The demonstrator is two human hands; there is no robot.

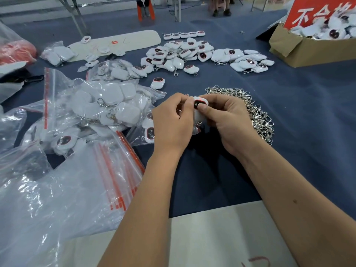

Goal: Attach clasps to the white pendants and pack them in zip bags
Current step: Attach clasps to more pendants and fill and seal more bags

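Note:
Both hands meet over the blue table around one white pendant point(198, 110) with a dark red-rimmed face. My right hand point(225, 122) grips it, thumb pressed on its face. My left hand point(173, 122) pinches its left edge; a bit of metal clasp shows under the pendant. A heap of silver clasps point(256, 112) lies just right of my hands. Loose pendants with clasps point(188, 54) are piled farther back. Zip bags filled with pendants point(100, 106) sit to the left, above a stack of flat zip bags with red strips point(115, 170).
A cardboard box point(308, 51) of pendants with a red sign stands at the far right. A single pendant point(157, 82) lies ahead of my hands. A white board point(119, 42) lies at the back left. White paper point(221, 237) covers the near table edge.

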